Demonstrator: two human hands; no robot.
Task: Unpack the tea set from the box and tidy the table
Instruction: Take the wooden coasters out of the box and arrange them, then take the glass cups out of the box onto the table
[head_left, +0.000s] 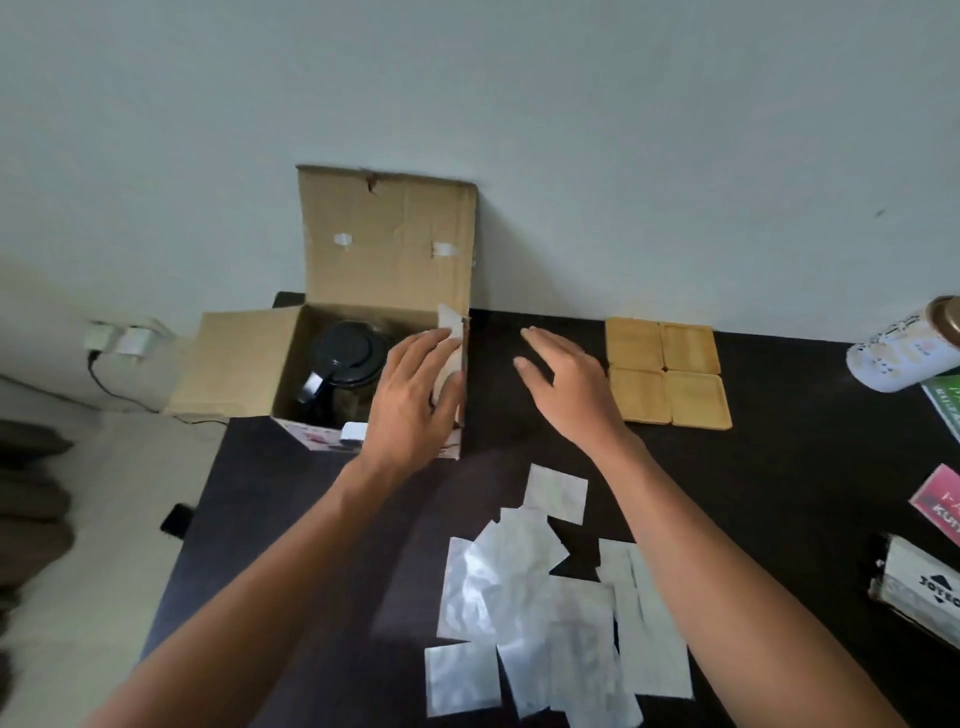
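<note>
An open cardboard box (384, 244) stands at the back left of the dark table (779, 493), its lid flap up against the wall. Inside it sits a glass teapot with a black lid (345, 358). My left hand (415, 395) rests over the box's right end, fingers around a white wrapped item (451, 325) that is mostly hidden. My right hand (566, 384) hovers open just right of the box, holding nothing. Several wooden coasters (667, 374) lie in a square block to the right. Several white paper sheets (535, 608) are scattered near the front.
A white can with a bronze top (904, 348) lies at the far right, with a green packet (943, 402), a pink packet (940, 506) and a black-and-white pouch (919, 587) along the right edge. Left of the table are plugs on the wall (122, 340) and a dark object on the floor (176, 519).
</note>
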